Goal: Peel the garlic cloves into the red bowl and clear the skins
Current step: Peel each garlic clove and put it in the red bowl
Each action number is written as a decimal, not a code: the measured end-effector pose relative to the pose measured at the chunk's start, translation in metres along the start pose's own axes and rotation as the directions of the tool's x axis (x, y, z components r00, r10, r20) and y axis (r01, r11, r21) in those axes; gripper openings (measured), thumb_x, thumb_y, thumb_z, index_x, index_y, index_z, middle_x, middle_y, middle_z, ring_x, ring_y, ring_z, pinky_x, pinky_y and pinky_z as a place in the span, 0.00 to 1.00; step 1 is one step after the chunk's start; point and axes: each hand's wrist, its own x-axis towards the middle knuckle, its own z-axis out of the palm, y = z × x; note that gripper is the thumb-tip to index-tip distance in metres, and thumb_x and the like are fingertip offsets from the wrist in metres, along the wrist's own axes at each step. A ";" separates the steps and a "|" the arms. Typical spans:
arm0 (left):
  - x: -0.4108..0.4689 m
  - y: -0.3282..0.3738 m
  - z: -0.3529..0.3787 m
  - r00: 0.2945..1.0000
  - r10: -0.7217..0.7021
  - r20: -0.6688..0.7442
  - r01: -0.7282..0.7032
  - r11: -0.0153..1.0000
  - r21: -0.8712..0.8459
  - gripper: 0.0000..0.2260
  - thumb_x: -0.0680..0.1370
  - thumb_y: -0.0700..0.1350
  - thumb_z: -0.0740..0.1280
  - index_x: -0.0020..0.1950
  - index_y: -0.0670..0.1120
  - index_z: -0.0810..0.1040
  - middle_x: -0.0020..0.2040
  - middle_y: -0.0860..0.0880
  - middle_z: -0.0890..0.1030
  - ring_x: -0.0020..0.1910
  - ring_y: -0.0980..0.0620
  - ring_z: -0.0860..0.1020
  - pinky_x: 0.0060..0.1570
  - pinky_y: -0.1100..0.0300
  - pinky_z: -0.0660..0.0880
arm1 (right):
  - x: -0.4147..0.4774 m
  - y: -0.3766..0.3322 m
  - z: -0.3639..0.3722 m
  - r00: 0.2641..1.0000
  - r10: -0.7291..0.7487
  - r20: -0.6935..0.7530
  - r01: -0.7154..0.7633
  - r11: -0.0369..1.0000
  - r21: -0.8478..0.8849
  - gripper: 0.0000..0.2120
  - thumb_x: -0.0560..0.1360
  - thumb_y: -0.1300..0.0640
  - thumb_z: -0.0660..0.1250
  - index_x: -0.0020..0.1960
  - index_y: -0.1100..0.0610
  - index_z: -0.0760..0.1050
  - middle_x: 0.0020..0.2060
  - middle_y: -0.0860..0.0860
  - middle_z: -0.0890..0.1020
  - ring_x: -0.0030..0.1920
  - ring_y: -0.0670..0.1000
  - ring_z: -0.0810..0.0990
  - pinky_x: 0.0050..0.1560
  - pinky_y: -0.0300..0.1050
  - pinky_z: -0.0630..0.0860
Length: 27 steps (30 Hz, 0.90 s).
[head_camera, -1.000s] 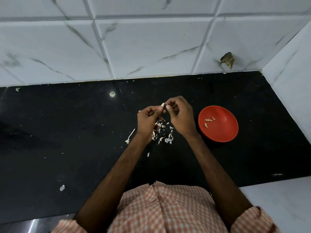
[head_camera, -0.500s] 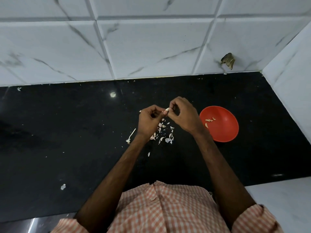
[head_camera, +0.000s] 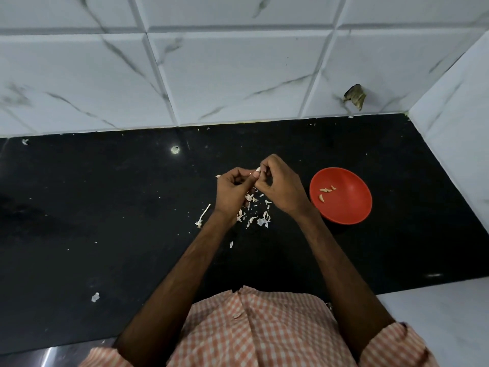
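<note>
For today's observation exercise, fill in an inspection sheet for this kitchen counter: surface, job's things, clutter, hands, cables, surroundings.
Surface: glossy black stone counter, speckled with crumbs.
Job's things: round red plastic bowl holding a few peeled cloves; white garlic clove held above the counter.
Clutter: papery garlic skins heaped under the hands; pale dry stalk left of them.
Hands: left hand and right hand both pinch the clove.
Cables: nothing seen.
Surroundings: white marbled wall tiles; brown scrap stuck on the wall.

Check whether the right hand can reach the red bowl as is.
Probably yes. The red bowl sits on the counter just right of the right hand, with nothing between them. Its fingers pinch a garlic clove, shared with the left hand.
</note>
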 end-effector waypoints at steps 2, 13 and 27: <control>-0.001 0.001 0.000 0.999 -0.031 -0.014 0.030 0.999 -0.029 0.05 0.78 0.42 0.72 0.49 0.40 0.82 0.41 0.43 0.83 0.37 0.47 0.78 0.28 0.61 0.71 | -0.002 -0.001 0.002 1.000 0.004 0.001 -0.004 1.000 0.026 0.06 0.75 0.53 0.64 0.47 0.52 0.67 0.43 0.43 0.71 0.41 0.40 0.73 0.40 0.35 0.68; -0.001 0.007 -0.002 0.979 -0.205 -0.016 0.200 0.965 -0.169 0.15 0.78 0.46 0.71 0.60 0.37 0.80 0.44 0.50 0.83 0.38 0.56 0.76 0.29 0.64 0.69 | -0.008 -0.002 0.006 0.996 0.047 -0.074 -0.043 0.997 0.060 0.02 0.79 0.54 0.60 0.46 0.51 0.69 0.41 0.41 0.71 0.39 0.40 0.73 0.39 0.37 0.68; -0.004 0.008 -0.002 0.999 -0.031 -0.011 0.031 0.999 -0.026 0.03 0.80 0.39 0.69 0.51 0.39 0.81 0.39 0.50 0.82 0.31 0.59 0.74 0.23 0.65 0.66 | -0.001 -0.003 0.003 0.979 0.135 -0.154 -0.082 0.947 0.311 0.03 0.77 0.63 0.71 0.49 0.60 0.78 0.44 0.52 0.81 0.43 0.50 0.81 0.44 0.42 0.79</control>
